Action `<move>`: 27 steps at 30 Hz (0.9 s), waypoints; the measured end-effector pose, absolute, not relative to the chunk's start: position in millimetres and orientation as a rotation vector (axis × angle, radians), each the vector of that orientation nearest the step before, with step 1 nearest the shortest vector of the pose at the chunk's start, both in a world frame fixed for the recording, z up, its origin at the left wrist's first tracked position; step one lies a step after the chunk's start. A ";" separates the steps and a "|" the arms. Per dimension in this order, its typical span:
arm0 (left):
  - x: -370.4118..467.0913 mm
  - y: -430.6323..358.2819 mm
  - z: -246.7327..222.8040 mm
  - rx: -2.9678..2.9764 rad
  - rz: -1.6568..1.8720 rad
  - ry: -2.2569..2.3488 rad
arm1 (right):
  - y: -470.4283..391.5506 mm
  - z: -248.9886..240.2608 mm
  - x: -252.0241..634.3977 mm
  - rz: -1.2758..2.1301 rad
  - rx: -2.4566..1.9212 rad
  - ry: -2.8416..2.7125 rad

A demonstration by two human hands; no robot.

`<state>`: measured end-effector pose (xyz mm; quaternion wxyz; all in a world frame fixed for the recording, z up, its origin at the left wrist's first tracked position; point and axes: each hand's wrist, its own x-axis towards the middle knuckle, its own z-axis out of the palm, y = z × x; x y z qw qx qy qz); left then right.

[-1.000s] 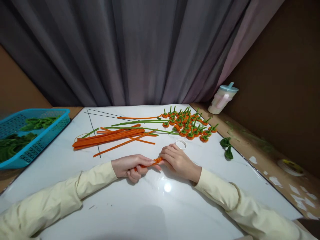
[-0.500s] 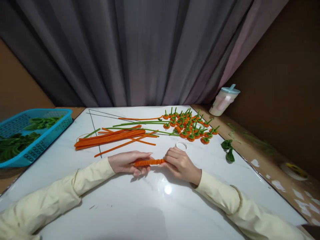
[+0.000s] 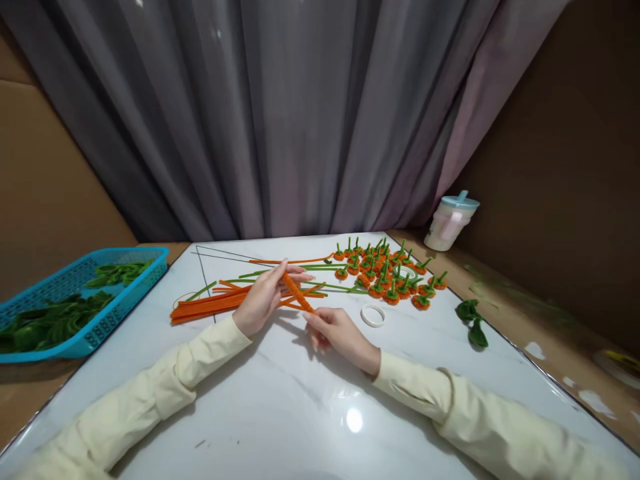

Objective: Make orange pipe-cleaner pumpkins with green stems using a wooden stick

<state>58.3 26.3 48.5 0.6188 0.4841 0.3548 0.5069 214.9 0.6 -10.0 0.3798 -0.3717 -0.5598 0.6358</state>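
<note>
A blue perforated basket (image 3: 161, 268) stands at the left side of the white bench (image 3: 280, 413); in it lie two heaps of green fuzzy pieces, a brighter heap (image 3: 120, 273) toward the back and a darker, fuller heap (image 3: 55, 323) toward the front; at the far right corner stands a pale cup (image 3: 445, 228) with a light blue lid (image 3: 459, 202), a straw in it and a pinkish handle; what the cup holds cannot be told, and any marking on it is too small to read; the orange coiled strip (image 3: 301, 295) slants in the air between the two hands, its lower end pinched narrowly between thumb and fingers of the right hand (image 3: 345, 333), its upper end by the thumb of the left hand (image 3: 263, 298); the left grip is loose, fingers stretched out behind the strip, and whether it clasps the strip I cannot tell; beyond the left hand lies a bundle of orange stems (image 3: 205, 308), near some long green stems (image 3: 245, 275); a white ring (image 3: 373, 325) lies near the right hand, in front of a cluster of orange pieces with green stalks (image 3: 391, 293); dark green leaves (image 3: 477, 333) lie by the bench's right edge.
</note>
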 end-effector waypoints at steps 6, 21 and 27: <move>56.7 61.7 53.5 1.361 1.186 0.939 | 22.1 -17.2 167.6 1.905 -0.710 -1.276; 50.4 80.1 38.8 1.269 1.049 1.013 | 30.7 -18.2 164.3 2.147 -0.530 -1.198; 48.2 83.7 36.0 1.344 1.029 1.069 | 30.9 -18.9 163.6 2.057 -0.541 -1.165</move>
